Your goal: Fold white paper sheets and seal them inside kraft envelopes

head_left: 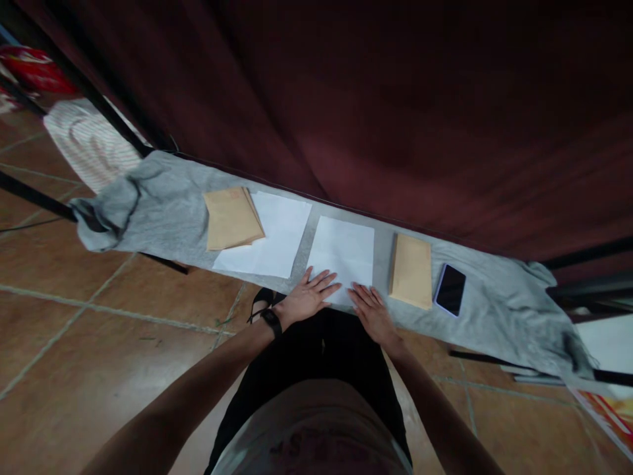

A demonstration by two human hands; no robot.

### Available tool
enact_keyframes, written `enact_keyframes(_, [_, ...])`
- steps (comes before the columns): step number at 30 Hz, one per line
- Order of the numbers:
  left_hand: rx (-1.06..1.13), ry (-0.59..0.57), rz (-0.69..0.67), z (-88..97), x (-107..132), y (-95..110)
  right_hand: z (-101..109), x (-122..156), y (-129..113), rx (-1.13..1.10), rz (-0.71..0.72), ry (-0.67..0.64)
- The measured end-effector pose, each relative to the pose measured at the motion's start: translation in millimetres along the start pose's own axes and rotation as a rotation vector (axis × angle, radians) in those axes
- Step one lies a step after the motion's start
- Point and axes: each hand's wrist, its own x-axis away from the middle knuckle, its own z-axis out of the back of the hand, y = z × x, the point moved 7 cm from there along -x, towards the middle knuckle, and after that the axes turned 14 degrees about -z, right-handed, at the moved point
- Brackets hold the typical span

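A white sheet of paper [343, 251] lies on a narrow surface covered with grey cloth [163, 204]. My left hand [309, 295] rests flat on the sheet's near left corner, fingers spread, with a black watch on the wrist. My right hand [370, 310] lies flat on the sheet's near right corner, fingers stretched out. Neither hand holds anything. Left of this sheet lies a second white sheet [274, 234], with a stack of brown envelopes [231, 218] overlapping its left side. Another brown envelope [411, 270] lies just right of my right hand.
A black phone [450, 289] lies face up to the right of the brown envelope. A dark red curtain [395, 99] hangs close behind the surface. Striped fabric [91, 142] lies at the far left. Brown floor tiles [99, 316] run below.
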Motion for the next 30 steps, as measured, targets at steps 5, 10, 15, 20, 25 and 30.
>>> enact_keyframes(5, [0.02,0.022,-0.014,8.7,16.1,-14.6,3.4,3.7,6.4,-0.009,-0.007,0.022])
enact_keyframes(10, [0.04,0.077,-0.01,15.5,32.1,-24.6,4.9,6.6,17.1,-0.023,-0.044,0.043])
enact_keyframes(15, [0.056,0.115,-0.011,10.2,37.9,-24.9,6.0,7.2,23.6,-0.099,-0.051,0.044])
enact_keyframes(20, [0.092,0.169,0.035,12.1,40.4,-34.2,9.9,4.6,31.9,-0.139,-0.134,0.097])
enact_keyframes(25, [0.068,0.135,-0.007,14.0,42.3,-27.8,8.5,9.4,27.1,-0.113,-0.118,0.075])
enact_keyframes(30, [0.043,0.131,0.006,14.0,43.3,-26.2,17.7,10.9,23.6,-0.192,-0.09,-0.046])
